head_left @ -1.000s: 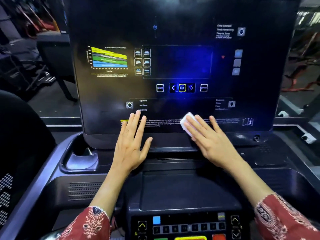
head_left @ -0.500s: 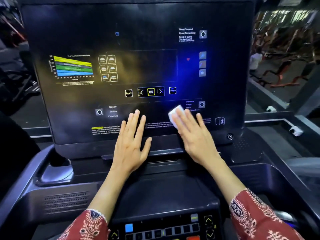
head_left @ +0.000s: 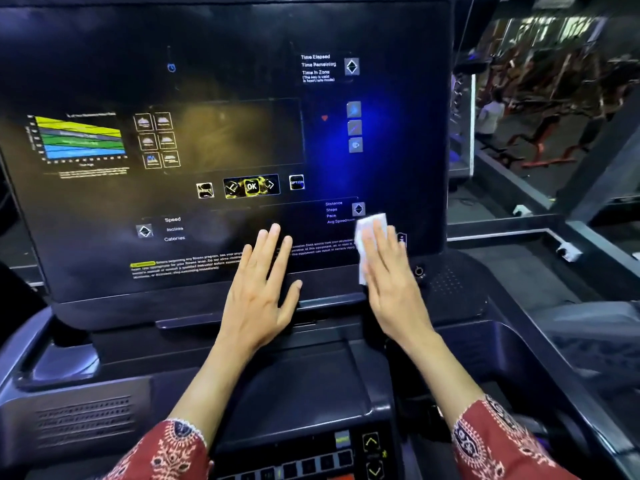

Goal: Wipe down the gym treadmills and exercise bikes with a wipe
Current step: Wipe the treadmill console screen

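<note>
While the right hand [head_left: 391, 289] presses a wipe [head_left: 369, 226] flat, the left hand [head_left: 258, 299] rests beside it.
Both hands' fingers [head_left: 273, 240] lie straight; the wipe sits at the console's [head_left: 225, 81] lower right corner.

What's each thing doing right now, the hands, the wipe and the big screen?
Left hand: flat, fingers straight, resting on the console panel's bottom edge.
Right hand: flat, pressing the wipe against the panel.
Wipe: white, pinned under that hand.
Console panel: display dark, glare on it.
</note>
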{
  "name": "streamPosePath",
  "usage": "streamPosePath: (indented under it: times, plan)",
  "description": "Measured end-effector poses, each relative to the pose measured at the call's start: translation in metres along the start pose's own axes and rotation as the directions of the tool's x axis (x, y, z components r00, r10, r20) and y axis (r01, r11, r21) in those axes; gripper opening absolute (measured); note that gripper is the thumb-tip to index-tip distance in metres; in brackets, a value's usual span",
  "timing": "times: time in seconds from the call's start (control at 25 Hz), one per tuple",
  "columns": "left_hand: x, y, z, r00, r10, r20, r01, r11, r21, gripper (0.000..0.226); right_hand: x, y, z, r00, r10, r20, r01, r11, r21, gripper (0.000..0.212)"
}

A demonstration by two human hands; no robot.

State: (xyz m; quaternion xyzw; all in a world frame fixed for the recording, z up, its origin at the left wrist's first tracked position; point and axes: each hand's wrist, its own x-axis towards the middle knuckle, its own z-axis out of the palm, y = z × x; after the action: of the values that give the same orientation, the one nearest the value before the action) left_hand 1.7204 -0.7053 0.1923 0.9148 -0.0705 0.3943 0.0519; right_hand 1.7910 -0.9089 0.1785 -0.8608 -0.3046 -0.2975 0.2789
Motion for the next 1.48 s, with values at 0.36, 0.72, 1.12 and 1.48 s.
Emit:
streamPosePath:
  times: [0.36,0.72,1.12,1.48]
  plan:
    - [-0.015,0.005,-0.007,0.995,-0.044,0.086,0.046,0.999,-0.014,0.058,-0.031,0.001,-0.008,0.982,0.18,0.063,-0.19,0.958,0.214,0.077]
    - [-0.062,-0.016,-0.039,0.974,-0.084,0.208,0.087,0.996,-0.002,0.051,-0.041,-0.065,0.01,0.94,-0.262,0.218,0.25,0.965,0.082,0.058]
    - [-0.124,-0.052,-0.094,0.905,-0.309,0.291,0.345,0.935,-0.082,0.056,-0.044,-0.168,0.018,0.964,-0.038,0.264,-0.095,0.876,0.473,0.04]
    - [-0.185,-0.03,-0.132,0.898,-0.234,0.373,0.324,0.924,-0.203,0.048,-0.156,-0.234,0.015,0.925,-0.182,0.332,0.177,0.983,0.046,0.049]
